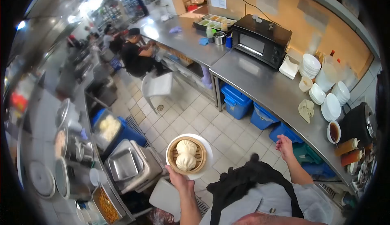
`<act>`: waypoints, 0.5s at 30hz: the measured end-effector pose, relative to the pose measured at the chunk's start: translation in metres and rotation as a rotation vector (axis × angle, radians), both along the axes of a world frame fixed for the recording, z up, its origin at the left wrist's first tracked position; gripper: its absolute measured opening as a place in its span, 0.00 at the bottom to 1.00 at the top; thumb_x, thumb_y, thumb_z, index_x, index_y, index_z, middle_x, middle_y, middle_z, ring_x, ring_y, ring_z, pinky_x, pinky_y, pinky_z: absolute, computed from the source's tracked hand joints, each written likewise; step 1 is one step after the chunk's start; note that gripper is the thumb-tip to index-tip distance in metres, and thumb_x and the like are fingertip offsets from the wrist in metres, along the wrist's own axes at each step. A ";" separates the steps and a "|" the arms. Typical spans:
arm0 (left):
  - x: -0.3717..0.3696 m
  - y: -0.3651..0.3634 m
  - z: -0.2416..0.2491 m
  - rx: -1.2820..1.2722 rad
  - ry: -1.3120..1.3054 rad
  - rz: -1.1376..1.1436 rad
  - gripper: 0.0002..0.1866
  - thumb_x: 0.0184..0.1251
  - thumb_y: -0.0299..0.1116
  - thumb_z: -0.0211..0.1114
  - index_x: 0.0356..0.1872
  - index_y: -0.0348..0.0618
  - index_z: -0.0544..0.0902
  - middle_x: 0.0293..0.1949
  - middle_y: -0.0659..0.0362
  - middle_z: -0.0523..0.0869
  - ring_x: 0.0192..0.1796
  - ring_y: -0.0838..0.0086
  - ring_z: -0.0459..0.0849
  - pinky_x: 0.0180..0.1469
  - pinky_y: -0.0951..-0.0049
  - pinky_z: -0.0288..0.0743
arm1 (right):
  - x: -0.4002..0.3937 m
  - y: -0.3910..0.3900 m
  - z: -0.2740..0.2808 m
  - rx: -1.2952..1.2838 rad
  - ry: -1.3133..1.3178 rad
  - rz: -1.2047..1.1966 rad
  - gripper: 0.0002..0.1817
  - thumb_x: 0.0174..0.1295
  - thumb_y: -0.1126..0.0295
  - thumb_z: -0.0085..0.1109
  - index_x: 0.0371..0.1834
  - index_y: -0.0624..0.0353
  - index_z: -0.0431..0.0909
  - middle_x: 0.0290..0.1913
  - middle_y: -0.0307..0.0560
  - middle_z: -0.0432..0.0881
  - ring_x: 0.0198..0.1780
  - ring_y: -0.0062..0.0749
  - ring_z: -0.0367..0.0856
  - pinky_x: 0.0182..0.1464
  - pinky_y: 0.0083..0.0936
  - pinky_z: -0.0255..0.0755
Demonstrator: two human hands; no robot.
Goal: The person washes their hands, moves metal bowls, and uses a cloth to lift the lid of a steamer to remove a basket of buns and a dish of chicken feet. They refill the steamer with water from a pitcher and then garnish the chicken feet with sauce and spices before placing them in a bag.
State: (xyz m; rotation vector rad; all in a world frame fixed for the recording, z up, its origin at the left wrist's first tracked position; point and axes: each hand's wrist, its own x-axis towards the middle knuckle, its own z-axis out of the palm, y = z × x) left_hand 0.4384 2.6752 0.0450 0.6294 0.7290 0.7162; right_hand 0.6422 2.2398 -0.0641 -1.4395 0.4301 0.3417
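Observation:
My left hand [179,179] grips the near rim of a white plate [207,154], thumb on top, the other fingers hidden below it. On the plate rests a round bamboo steamer [170,154] without a lid. Two pleated white steamed buns [186,155] sit in it, touching one another, on the slatted base. My right hand [284,147] is held out in the air beside the steel counter, fingers loosely bent and apart, with nothing in it. Below that counter, near this hand, stand blue lidded bins [261,117].
A black oven [260,40], stacked white bowls [310,66] and a bowl of dark sauce [333,132] stand on the right counter [243,68]. A white chair [156,86] and a seated co-worker [136,54] are ahead. Pots [69,178] and a food tray [106,206] line the left.

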 end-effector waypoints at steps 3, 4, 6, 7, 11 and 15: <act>0.073 0.027 0.024 -0.035 0.014 -0.034 0.32 0.83 0.57 0.40 0.69 0.39 0.71 0.66 0.50 0.77 0.64 0.57 0.79 0.65 0.55 0.76 | 0.021 0.012 -0.011 -0.020 -0.050 -0.071 0.16 0.77 0.55 0.52 0.48 0.56 0.80 0.29 0.38 0.77 0.27 0.22 0.76 0.29 0.24 0.74; 0.095 0.034 0.031 -0.040 0.010 -0.061 0.32 0.83 0.56 0.39 0.68 0.38 0.70 0.65 0.49 0.78 0.64 0.58 0.80 0.65 0.56 0.76 | 0.028 0.016 -0.016 -0.064 -0.081 -0.046 0.16 0.77 0.55 0.51 0.48 0.56 0.80 0.29 0.37 0.77 0.26 0.22 0.76 0.29 0.24 0.74; 0.142 0.056 0.014 -0.014 -0.002 -0.085 0.32 0.83 0.56 0.38 0.69 0.38 0.70 0.65 0.49 0.77 0.64 0.56 0.80 0.64 0.52 0.78 | 0.051 0.026 -0.024 -0.080 -0.096 -0.039 0.16 0.77 0.55 0.51 0.48 0.56 0.80 0.28 0.37 0.77 0.26 0.22 0.76 0.29 0.23 0.74; 0.166 0.067 0.004 -0.016 -0.046 -0.126 0.32 0.83 0.56 0.38 0.69 0.38 0.70 0.66 0.49 0.77 0.64 0.55 0.80 0.64 0.52 0.78 | 0.063 0.031 -0.028 -0.100 -0.121 -0.033 0.16 0.77 0.55 0.51 0.48 0.56 0.80 0.28 0.37 0.76 0.27 0.22 0.76 0.29 0.23 0.73; 0.259 0.080 0.021 0.005 -0.040 -0.130 0.32 0.83 0.56 0.37 0.70 0.39 0.69 0.67 0.49 0.76 0.66 0.54 0.79 0.65 0.50 0.77 | 0.137 0.063 -0.049 0.003 -0.117 -0.115 0.16 0.77 0.55 0.51 0.47 0.56 0.80 0.27 0.36 0.76 0.26 0.22 0.76 0.29 0.23 0.73; 0.349 0.106 0.014 0.008 -0.060 -0.114 0.33 0.83 0.57 0.35 0.70 0.40 0.68 0.68 0.49 0.75 0.67 0.53 0.78 0.67 0.50 0.76 | 0.265 0.119 -0.047 0.011 -0.099 -0.015 0.17 0.77 0.55 0.52 0.46 0.57 0.81 0.27 0.36 0.76 0.25 0.21 0.75 0.29 0.21 0.72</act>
